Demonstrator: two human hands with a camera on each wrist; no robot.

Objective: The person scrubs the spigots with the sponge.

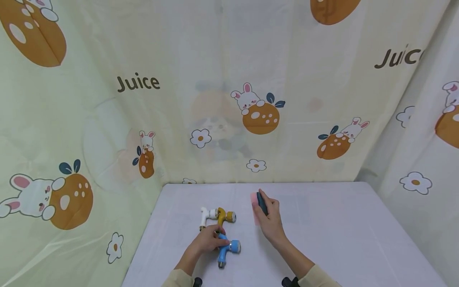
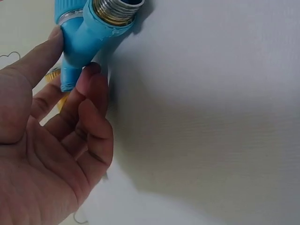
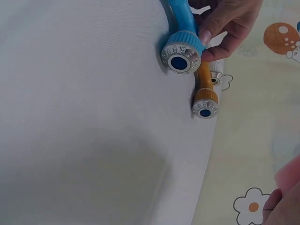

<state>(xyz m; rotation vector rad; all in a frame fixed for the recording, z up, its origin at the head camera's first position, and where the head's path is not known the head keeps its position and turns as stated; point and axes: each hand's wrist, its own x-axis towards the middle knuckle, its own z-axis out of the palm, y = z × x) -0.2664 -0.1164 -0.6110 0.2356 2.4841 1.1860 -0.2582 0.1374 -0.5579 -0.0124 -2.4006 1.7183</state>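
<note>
My left hand pinches a blue plastic tap between thumb and fingers, low over the table. The tap's metal threaded end shows in the left wrist view. Just beyond the left hand, a mustard-yellow tap and a white tap lie side by side. In my right hand is a flat pink piece with a dark strip along it, gripped by that strip. Its exact kind cannot be told. The right wrist view catches only a pink corner of it.
The white table ends at a printed curtain behind it, with more curtain to the left and right. Two small black objects poke in at the bottom edge beside the sleeves.
</note>
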